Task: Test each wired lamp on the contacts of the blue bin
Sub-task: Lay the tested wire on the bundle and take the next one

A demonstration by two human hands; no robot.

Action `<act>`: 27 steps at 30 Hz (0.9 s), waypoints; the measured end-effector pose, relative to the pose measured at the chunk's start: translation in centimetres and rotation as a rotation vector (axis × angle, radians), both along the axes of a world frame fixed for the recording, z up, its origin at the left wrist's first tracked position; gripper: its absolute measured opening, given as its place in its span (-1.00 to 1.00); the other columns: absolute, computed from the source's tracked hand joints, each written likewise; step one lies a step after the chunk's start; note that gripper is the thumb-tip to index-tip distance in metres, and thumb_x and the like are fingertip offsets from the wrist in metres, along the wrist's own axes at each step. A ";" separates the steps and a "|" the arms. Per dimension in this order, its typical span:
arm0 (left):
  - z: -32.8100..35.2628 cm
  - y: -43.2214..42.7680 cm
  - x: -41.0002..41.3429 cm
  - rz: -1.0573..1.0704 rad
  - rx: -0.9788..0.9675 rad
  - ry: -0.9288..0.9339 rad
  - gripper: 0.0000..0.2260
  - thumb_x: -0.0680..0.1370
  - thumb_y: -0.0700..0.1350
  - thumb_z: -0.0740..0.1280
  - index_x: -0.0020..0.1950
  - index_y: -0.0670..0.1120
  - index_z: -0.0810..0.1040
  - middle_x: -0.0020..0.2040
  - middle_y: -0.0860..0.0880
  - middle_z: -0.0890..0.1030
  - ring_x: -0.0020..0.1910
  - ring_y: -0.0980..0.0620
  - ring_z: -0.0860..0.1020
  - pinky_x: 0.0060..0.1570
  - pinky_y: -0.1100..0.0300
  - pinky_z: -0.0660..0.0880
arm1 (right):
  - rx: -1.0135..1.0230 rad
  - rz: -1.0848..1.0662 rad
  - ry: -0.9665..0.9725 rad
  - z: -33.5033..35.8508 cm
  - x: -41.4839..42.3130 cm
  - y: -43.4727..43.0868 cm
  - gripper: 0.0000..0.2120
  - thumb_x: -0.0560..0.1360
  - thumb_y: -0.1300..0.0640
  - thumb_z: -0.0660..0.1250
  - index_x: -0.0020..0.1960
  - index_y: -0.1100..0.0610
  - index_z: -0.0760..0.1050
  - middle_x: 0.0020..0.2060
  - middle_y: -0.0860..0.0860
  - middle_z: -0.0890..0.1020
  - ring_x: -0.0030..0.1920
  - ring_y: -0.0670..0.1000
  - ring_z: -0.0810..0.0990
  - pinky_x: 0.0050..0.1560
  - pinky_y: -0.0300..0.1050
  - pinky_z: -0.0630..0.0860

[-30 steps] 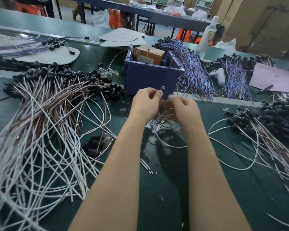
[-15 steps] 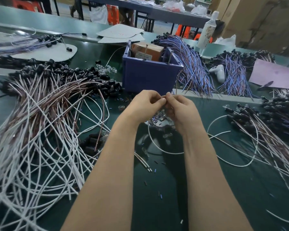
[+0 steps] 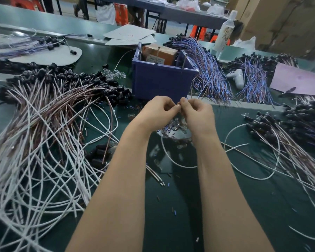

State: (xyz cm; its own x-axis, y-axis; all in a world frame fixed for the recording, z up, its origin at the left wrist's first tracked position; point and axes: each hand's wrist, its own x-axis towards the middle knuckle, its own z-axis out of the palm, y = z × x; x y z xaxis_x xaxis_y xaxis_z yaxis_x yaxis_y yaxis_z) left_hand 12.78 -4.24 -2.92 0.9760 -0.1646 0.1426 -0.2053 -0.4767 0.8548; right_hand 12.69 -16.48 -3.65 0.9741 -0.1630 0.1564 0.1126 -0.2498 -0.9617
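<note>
The blue bin [image 3: 162, 80] stands at the table's middle, with a brown box inside and two upright metal pins on its rim. Just in front of it my left hand [image 3: 157, 110] and my right hand [image 3: 196, 113] meet fingertip to fingertip. Both pinch something very small between them; the fingers hide what it is. Under the hands lies a heap of small clear glass bulbs [image 3: 175, 127]. A white wire [image 3: 178, 163] loops on the table below my right wrist.
A big tangle of white and brown wired lamps with black sockets [image 3: 44, 110] fills the left. Blue-wired bundles [image 3: 211, 75] lie right of the bin, more black sockets [image 3: 302, 122] at far right. A white bottle [image 3: 225, 31] and pink sheet [image 3: 298, 80] sit behind.
Both hands came down from the bin's front wall toward the bulb heap and stay pressed together. A small dark tip seen above the left fingers a second ago is out of sight.
</note>
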 end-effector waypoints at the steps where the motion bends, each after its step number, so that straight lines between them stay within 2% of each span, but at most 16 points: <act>1: 0.0 0.0 0.1 -0.002 0.018 -0.002 -0.81 0.59 -0.03 0.27 -0.08 -0.14 0.56 -0.35 0.08 0.49 -0.39 0.15 0.41 -0.33 0.25 0.33 | -0.049 -0.024 -0.022 0.0 0.0 0.0 -0.79 0.57 0.13 0.28 -0.24 0.11 0.52 -0.42 -0.03 0.50 -0.38 -0.10 0.44 -0.30 -0.20 0.41; 2: 0.0 0.0 0.1 -0.014 0.014 -0.007 -0.82 0.59 -0.04 0.27 -0.09 -0.12 0.56 -0.34 0.07 0.50 -0.38 0.14 0.42 -0.33 0.25 0.35 | 0.031 0.001 0.000 -0.1 0.1 -0.2 -0.79 0.57 0.13 0.28 -0.23 0.12 0.52 -0.42 -0.02 0.50 -0.39 -0.09 0.43 -0.31 -0.20 0.38; 5: 0.2 0.1 -0.3 -0.082 -0.100 -0.012 -0.82 0.59 -0.04 0.28 -0.08 -0.14 0.56 -0.31 0.03 0.52 -0.34 0.13 0.43 -0.28 0.28 0.39 | 0.614 0.210 0.204 0.2 0.3 -1.0 -0.76 0.59 0.16 0.24 -0.23 0.18 0.51 -0.54 -0.06 0.41 -0.54 -0.14 0.31 -0.50 -0.34 0.24; 7: 0.2 0.2 -0.5 -0.105 -0.144 -0.003 -0.81 0.59 -0.05 0.29 -0.07 -0.16 0.56 -0.32 0.03 0.50 -0.33 0.12 0.41 -0.26 0.26 0.38 | 0.742 0.260 0.302 0.1 0.3 -1.4 -0.75 0.60 0.15 0.20 -0.24 0.18 0.46 -0.59 -0.09 0.37 -0.61 -0.18 0.26 -0.60 -0.39 0.17; 9: 0.0 0.0 -0.5 -0.104 -0.138 0.015 -0.82 0.58 -0.05 0.29 -0.10 -0.15 0.56 -0.34 0.06 0.50 -0.36 0.14 0.40 -0.27 0.25 0.37 | 0.725 0.254 0.322 -0.1 0.4 -1.3 -0.76 0.60 0.15 0.21 -0.22 0.18 0.47 -0.59 -0.08 0.39 -0.60 -0.18 0.28 -0.58 -0.38 0.18; 10: 0.0 -0.1 -0.4 -0.090 -0.111 0.020 -0.83 0.58 -0.05 0.30 -0.12 -0.13 0.56 -0.36 0.07 0.50 -0.38 0.15 0.40 -0.28 0.26 0.37 | 0.623 0.233 0.284 -0.1 0.3 -1.3 -0.77 0.60 0.17 0.22 -0.22 0.19 0.49 -0.56 -0.06 0.41 -0.57 -0.16 0.31 -0.53 -0.36 0.21; 13: -0.1 -0.1 0.0 -0.038 -0.014 0.009 -0.83 0.57 -0.04 0.31 -0.13 -0.11 0.57 -0.37 0.08 0.50 -0.40 0.15 0.42 -0.28 0.23 0.35 | 0.045 0.082 0.034 0.1 0.2 -0.9 -0.79 0.58 0.16 0.27 -0.21 0.17 0.54 -0.44 -0.02 0.49 -0.44 -0.12 0.39 -0.38 -0.27 0.34; 14: 0.0 0.0 0.0 -0.041 -0.018 0.001 -0.83 0.57 -0.03 0.31 -0.13 -0.11 0.57 -0.38 0.08 0.51 -0.41 0.16 0.42 -0.29 0.23 0.36 | -0.001 0.066 -0.014 0.2 0.2 -1.0 -0.79 0.58 0.15 0.27 -0.21 0.17 0.55 -0.44 -0.03 0.49 -0.44 -0.14 0.40 -0.38 -0.28 0.35; 15: 0.1 0.0 -0.1 -0.057 -0.049 -0.007 -0.83 0.57 -0.03 0.31 -0.13 -0.10 0.57 -0.38 0.08 0.52 -0.42 0.16 0.42 -0.30 0.25 0.37 | 0.093 0.101 -0.006 0.3 0.3 -1.1 -0.78 0.58 0.15 0.26 -0.21 0.17 0.56 -0.46 -0.04 0.47 -0.47 -0.16 0.38 -0.42 -0.30 0.33; 17: 0.4 0.2 -0.5 -0.103 -0.156 -0.019 -0.84 0.56 -0.03 0.32 -0.17 -0.06 0.56 -0.38 0.09 0.51 -0.41 0.19 0.41 -0.31 0.33 0.36 | 0.491 0.257 0.122 0.6 0.3 -1.4 -0.67 0.60 0.17 0.22 -0.31 0.15 0.59 -0.52 -0.06 0.43 -0.54 -0.16 0.32 -0.52 -0.35 0.26; 19: 0.4 0.3 -0.8 -0.125 -0.228 -0.013 -0.84 0.56 -0.04 0.33 -0.19 -0.04 0.56 -0.39 0.11 0.50 -0.40 0.21 0.40 -0.32 0.37 0.35 | 0.704 0.319 0.242 0.6 0.3 -1.6 -0.52 0.61 0.16 0.19 -0.45 0.12 0.60 -0.59 -0.07 0.38 -0.61 -0.17 0.26 -0.56 -0.37 0.18; 21: 0.2 0.2 -0.8 -0.116 -0.203 0.005 -0.84 0.56 -0.05 0.33 -0.17 -0.08 0.57 -0.40 0.11 0.49 -0.40 0.21 0.39 -0.32 0.35 0.34 | 0.686 0.281 0.263 0.3 0.4 -1.5 -0.54 0.61 0.18 0.20 -0.44 0.14 0.59 -0.60 -0.07 0.38 -0.62 -0.17 0.25 -0.57 -0.37 0.16; 23: 0.0 0.0 -0.6 -0.085 -0.122 0.017 -0.83 0.56 -0.06 0.32 -0.17 -0.12 0.57 -0.41 0.10 0.47 -0.43 0.19 0.37 -0.34 0.31 0.33 | 0.433 0.200 0.166 0.0 0.4 -1.2 -0.68 0.59 0.21 0.23 -0.31 0.18 0.56 -0.55 -0.04 0.42 -0.56 -0.16 0.33 -0.53 -0.36 0.27; 25: 0.1 0.0 -0.3 -0.050 -0.034 0.014 -0.83 0.55 -0.05 0.32 -0.21 -0.09 0.56 -0.42 0.10 0.47 -0.42 0.17 0.39 -0.33 0.26 0.33 | 0.191 0.131 0.075 -0.1 0.4 -0.9 -0.75 0.59 0.20 0.24 -0.25 0.17 0.55 -0.44 0.02 0.50 -0.43 -0.10 0.43 -0.36 -0.28 0.40; 26: 0.2 0.0 -0.1 -0.043 -0.012 0.010 -0.83 0.54 -0.05 0.32 -0.23 -0.07 0.55 -0.42 0.11 0.47 -0.42 0.17 0.40 -0.33 0.24 0.33 | 0.197 0.125 0.067 -0.2 0.4 -0.9 -0.75 0.59 0.20 0.24 -0.24 0.18 0.54 -0.42 0.04 0.52 -0.40 -0.08 0.44 -0.32 -0.25 0.41; 27: 0.3 0.1 -0.1 -0.042 -0.008 0.006 -0.82 0.53 -0.04 0.33 -0.24 -0.07 0.55 -0.44 0.11 0.46 -0.44 0.18 0.39 -0.34 0.25 0.32 | 0.295 0.145 0.101 -0.2 0.3 -0.8 -0.76 0.59 0.21 0.23 -0.23 0.19 0.53 -0.45 0.03 0.51 -0.44 -0.09 0.42 -0.37 -0.28 0.39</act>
State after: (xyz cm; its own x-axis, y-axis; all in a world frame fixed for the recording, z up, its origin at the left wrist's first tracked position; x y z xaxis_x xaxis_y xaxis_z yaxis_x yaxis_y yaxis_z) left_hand 12.68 -4.18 -2.65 0.9691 -0.2047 0.1380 -0.2197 -0.4607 0.8599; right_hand 13.01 -17.30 -3.80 0.9987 -0.0455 0.0250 0.0274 0.0521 -0.9983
